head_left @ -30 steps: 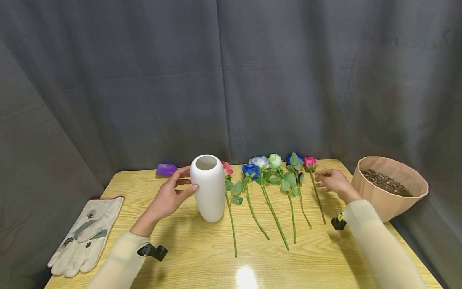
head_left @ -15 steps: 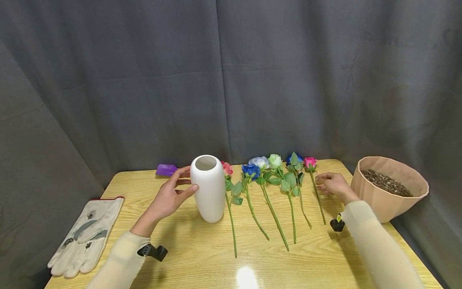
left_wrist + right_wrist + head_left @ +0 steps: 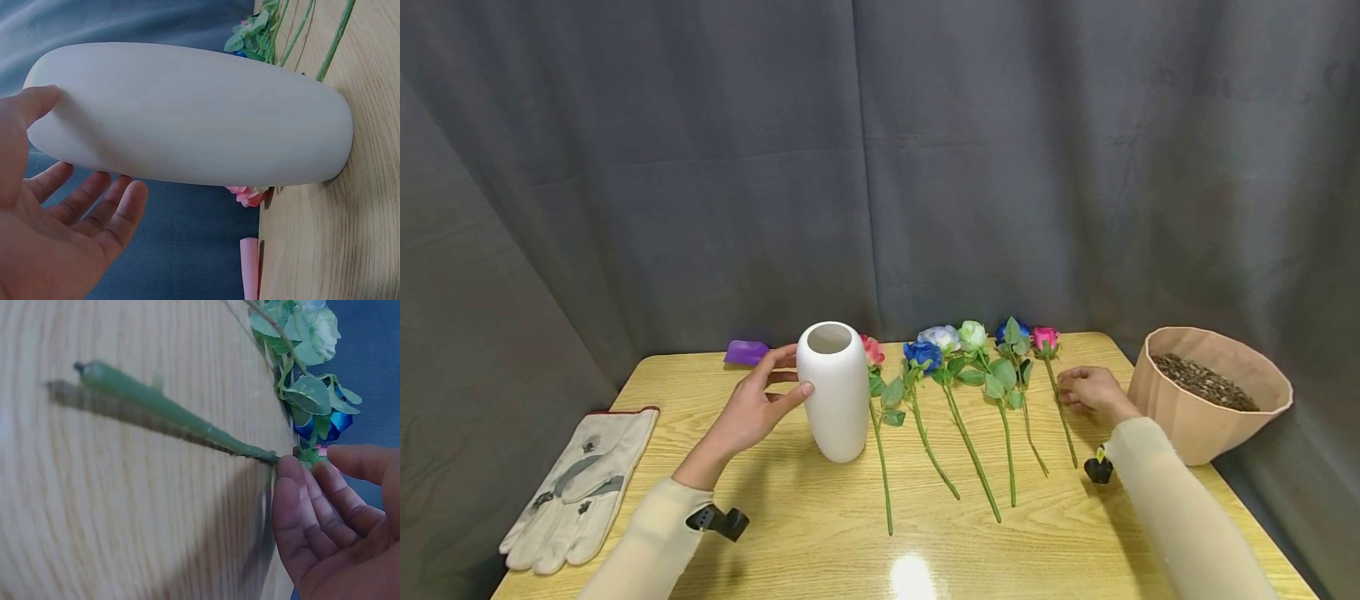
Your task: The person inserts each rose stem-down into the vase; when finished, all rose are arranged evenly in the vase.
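My left hand [image 3: 752,408] holds the tall white vase [image 3: 835,408] near its top, with the thumb on the front and the fingers around the far side. The vase stands upright on the table, and fills much of the left wrist view. At the right, my right hand [image 3: 1092,392] is beside the stem of the pink rose [image 3: 1045,337], which lies on the table. In the right wrist view its fingertips [image 3: 289,467] are right at the green stem [image 3: 169,412], with the thumb apart from them. The rose's bloom is mostly hidden there behind the fingers.
Between the hands lie several stemmed flowers, among them a blue rose [image 3: 922,356] and a white-green one [image 3: 972,335]. A pink ribbed pot [image 3: 1165,417] with soil stands at the right. Work gloves [image 3: 580,492] lie at the left, a purple scoop [image 3: 746,352] behind the vase.
My right hand has moved slightly down and nearer along the pink rose's stem. The left hand and the vase have stayed in place.
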Demonstrator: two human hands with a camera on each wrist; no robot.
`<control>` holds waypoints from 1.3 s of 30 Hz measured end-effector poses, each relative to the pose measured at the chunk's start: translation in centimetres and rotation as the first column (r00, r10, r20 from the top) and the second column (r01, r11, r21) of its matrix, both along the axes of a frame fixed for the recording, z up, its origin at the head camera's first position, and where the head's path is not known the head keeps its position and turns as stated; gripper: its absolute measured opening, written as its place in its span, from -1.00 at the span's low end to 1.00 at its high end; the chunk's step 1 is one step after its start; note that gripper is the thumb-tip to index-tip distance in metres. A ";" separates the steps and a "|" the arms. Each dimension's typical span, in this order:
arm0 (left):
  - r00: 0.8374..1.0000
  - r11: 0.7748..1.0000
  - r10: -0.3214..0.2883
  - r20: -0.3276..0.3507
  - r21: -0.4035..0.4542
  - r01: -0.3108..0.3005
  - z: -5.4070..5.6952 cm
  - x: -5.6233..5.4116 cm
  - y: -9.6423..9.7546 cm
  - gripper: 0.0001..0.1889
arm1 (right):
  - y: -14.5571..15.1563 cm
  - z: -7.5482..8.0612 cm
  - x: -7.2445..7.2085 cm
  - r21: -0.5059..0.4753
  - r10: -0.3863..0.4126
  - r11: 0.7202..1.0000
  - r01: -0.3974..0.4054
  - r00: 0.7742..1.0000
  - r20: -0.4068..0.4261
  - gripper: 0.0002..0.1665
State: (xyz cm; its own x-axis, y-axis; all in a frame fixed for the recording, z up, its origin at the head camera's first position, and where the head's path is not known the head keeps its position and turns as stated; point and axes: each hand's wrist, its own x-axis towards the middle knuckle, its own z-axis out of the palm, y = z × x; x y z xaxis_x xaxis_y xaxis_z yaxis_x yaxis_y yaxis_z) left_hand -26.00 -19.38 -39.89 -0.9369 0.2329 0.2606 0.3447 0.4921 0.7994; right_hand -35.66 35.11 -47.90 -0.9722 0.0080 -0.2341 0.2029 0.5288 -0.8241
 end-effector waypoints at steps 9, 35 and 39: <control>1.000 1.000 0.000 0.005 0.008 0.000 0.0 0.0 0.0 -0.34 | 0.2 -0.5 -0.5 -0.012 -0.018 1.000 0.018 1.000 0.018 -0.50; 1.000 1.000 -0.007 0.014 0.021 0.007 0.1 0.0 -0.1 -0.36 | -0.7 -1.2 -0.9 0.017 -0.088 0.996 0.087 0.996 0.029 -0.66; 1.000 1.000 -0.010 0.011 0.014 0.009 0.2 0.1 -0.1 -0.35 | -0.8 -1.2 -0.9 0.046 -0.100 0.994 0.099 0.995 0.029 -0.78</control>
